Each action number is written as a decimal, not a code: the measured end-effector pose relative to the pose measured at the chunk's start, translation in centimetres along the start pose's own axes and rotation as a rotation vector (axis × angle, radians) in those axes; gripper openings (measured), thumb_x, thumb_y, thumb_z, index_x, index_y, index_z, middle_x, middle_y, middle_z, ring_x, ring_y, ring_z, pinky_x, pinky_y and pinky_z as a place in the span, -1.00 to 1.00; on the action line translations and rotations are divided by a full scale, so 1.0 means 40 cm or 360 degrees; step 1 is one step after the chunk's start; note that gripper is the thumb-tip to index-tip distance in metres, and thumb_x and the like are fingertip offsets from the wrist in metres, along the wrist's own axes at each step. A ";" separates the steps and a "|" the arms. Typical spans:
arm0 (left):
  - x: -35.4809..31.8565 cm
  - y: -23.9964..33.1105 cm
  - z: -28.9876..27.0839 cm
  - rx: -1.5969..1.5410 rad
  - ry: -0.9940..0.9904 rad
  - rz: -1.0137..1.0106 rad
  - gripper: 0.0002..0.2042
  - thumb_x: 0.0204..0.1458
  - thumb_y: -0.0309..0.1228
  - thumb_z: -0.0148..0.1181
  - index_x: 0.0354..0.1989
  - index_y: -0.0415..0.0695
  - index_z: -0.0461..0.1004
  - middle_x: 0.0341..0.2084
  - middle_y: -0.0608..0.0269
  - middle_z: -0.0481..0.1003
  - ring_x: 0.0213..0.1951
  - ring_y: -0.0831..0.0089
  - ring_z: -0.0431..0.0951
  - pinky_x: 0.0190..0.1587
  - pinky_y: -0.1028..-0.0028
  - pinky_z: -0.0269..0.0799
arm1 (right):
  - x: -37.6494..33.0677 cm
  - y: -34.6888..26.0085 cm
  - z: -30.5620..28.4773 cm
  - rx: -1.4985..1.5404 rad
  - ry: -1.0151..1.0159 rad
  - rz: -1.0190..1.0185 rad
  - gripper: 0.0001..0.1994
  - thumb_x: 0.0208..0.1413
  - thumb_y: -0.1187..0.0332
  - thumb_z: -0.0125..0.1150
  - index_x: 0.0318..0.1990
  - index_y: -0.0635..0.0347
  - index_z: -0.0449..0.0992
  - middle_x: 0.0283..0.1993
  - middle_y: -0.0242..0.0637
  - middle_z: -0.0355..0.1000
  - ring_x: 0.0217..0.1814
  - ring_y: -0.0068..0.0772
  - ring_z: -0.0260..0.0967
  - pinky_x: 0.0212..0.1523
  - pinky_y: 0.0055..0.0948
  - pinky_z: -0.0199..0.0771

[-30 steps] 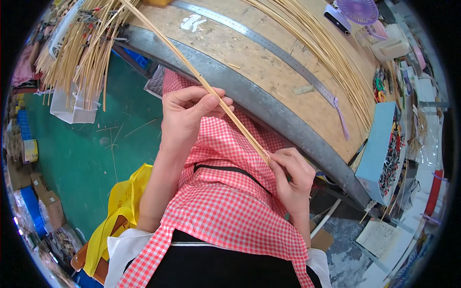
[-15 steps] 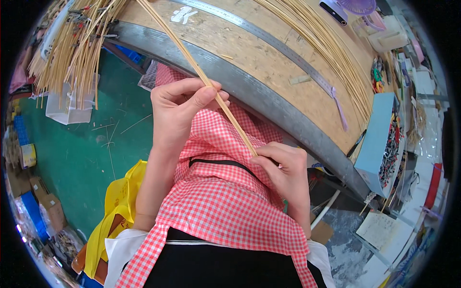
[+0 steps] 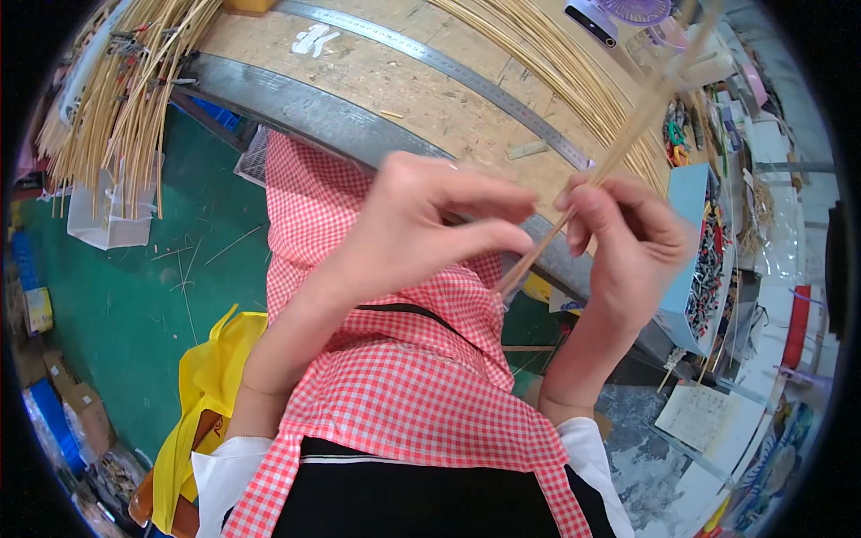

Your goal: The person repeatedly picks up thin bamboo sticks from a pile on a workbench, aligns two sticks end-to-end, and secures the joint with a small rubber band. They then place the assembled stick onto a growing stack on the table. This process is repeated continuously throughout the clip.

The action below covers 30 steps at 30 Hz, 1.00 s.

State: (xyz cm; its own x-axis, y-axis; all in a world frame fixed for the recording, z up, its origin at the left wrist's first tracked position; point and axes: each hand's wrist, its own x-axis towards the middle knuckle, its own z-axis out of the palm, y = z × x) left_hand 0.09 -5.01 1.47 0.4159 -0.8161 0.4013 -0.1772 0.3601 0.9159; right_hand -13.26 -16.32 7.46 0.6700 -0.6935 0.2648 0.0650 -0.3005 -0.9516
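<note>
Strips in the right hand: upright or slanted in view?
Slanted: the blurred strips run from lower left, near the apron, up through the right hand toward upper right.

A counter (image 3: 359,72) — pale wooden top, dull grey edge — runs from ten o'clock round toward four. Smooth green floor (image 3: 126,314) spreads at nine o'clock; patchy blue-grey floor (image 3: 641,466) shows between four and five. Bright light covers everything.

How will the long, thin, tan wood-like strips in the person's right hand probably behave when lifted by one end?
The tan strips are probably fairly stiff, running nearly straight well beyond the right hand's grip. They seem light for their length, being slender and held in a pinch. Being so thin, they might snap if bent sharply.
</note>
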 end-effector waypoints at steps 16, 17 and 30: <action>0.105 -0.003 0.019 0.0520 -0.0175 0.0566 -0.83 -0.22 -0.56 0.31 -0.38 -0.13 0.58 -0.55 0.19 0.54 -0.49 0.31 0.55 -0.44 0.47 0.41 | -0.001 -0.020 0.016 -0.0040 0.0318 -0.0472 -0.93 -0.04 0.68 0.21 -0.36 0.44 0.53 -0.42 -0.15 0.51 -0.55 -0.59 0.38 -0.54 -0.69 0.37; 0.100 -0.012 0.017 0.0525 -0.0195 0.0541 -0.83 -0.22 -0.56 0.31 -0.38 -0.14 0.58 -0.54 0.19 0.54 -0.48 0.30 0.55 -0.43 0.47 0.41 | -0.002 -0.010 0.013 -0.0091 0.0270 -0.0456 -0.94 -0.04 0.68 0.21 -0.37 0.44 0.53 -0.43 -0.16 0.51 -0.54 -0.59 0.39 -0.53 -0.69 0.38; 0.068 -0.031 0.037 0.0457 0.0033 0.0381 -0.86 -0.12 -0.58 0.25 -0.33 -0.25 0.55 -0.55 0.14 0.50 -0.52 0.32 0.54 -0.47 0.47 0.38 | 0.013 0.043 0.005 -0.0310 0.0472 -0.0269 -0.91 -0.02 0.55 0.30 -0.44 0.37 0.50 -0.52 -0.35 0.46 -0.55 -0.71 0.35 -0.57 -0.75 0.29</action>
State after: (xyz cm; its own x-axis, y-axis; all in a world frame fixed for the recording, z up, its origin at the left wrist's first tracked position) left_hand 0.12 -8.35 1.44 0.3501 -0.7138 0.6066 -0.5131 0.3956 0.7617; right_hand -12.65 -17.09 5.92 0.4175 -0.7740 0.4760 -0.0043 -0.5255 -0.8508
